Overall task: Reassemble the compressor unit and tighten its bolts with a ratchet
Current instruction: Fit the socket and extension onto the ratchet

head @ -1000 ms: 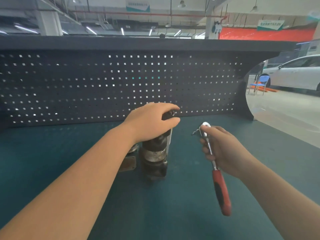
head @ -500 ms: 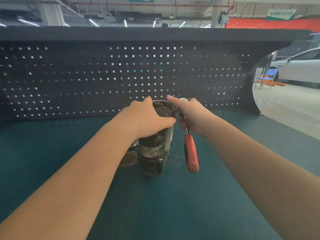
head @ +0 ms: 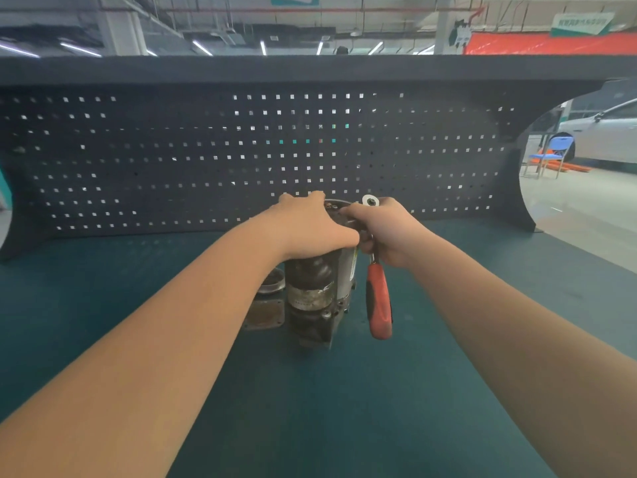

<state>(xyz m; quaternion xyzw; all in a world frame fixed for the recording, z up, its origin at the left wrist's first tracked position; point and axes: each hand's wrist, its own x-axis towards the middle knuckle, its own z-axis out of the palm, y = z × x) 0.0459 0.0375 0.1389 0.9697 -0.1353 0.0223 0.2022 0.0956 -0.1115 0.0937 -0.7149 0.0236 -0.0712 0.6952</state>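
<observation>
The dark, worn compressor unit (head: 317, 294) stands upright in the middle of the green bench. My left hand (head: 310, 229) grips its top rim from the left side. My right hand (head: 386, 232) holds the ratchet (head: 378, 298) by its metal shaft, close against the unit's top right edge. The ratchet's round silver head shows above my knuckles and its red and black handle hangs down beside the unit. The bolts on the top face are hidden behind my hands.
A rusty flat plate (head: 265, 313) and a round metal part (head: 272, 281) lie just left of the unit. A black pegboard (head: 241, 150) walls off the back of the green bench (head: 310, 408). A blue chair (head: 551, 157) and a white car (head: 606, 132) stand far right.
My right hand has carried the ratchet leftward from open bench space up against the unit's top. My left hand has stayed on the unit's top.
</observation>
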